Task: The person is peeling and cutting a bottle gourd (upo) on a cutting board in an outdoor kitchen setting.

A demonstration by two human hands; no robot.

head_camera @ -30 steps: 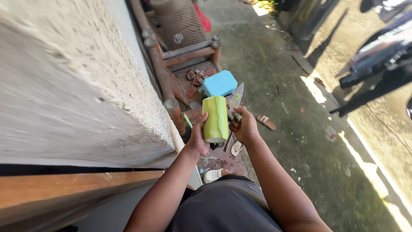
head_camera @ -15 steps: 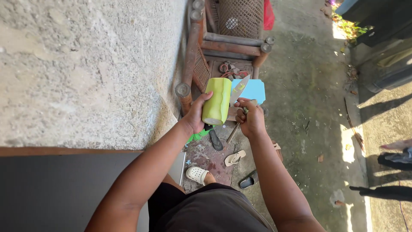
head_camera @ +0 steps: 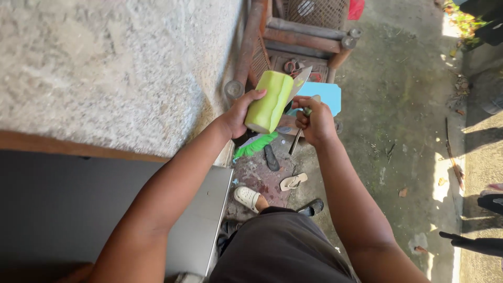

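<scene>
Out in front of the chest, above a concrete floor (head_camera: 398, 120), a pale green gourd (head_camera: 269, 101) is held upright and slightly tilted, its cut end facing down. It is clamped by the left hand (head_camera: 238, 118), thumb over the near side and fingers wrapped behind. At three o'clock of the gourd a knife (head_camera: 299, 83) is gripped by the right hand (head_camera: 316, 123), which is closed tight round the handle, the blade pointing up toward twelve o'clock and laid against the gourd's right flank.

The main hazard is judged to be the blade: it is set just beside the left fingers, and if the peeled, probably slippery skin lets the edge skid, those fingers could be cut. The gourd is carried in mid-air with no support beneath, so a loosened grip could send it down onto the floor. A white clog (head_camera: 247, 196) is worn on a foot at six o'clock of the hands, and loose sandals (head_camera: 293, 182) lie near it; a dropped knife could land there. A green peel strip (head_camera: 255, 145) hangs or lies below the gourd and could be slipped on. A wooden bench (head_camera: 293, 39) and a blue tub (head_camera: 326, 97) stand at twelve o'clock, close enough to be struck by a careless swing
</scene>
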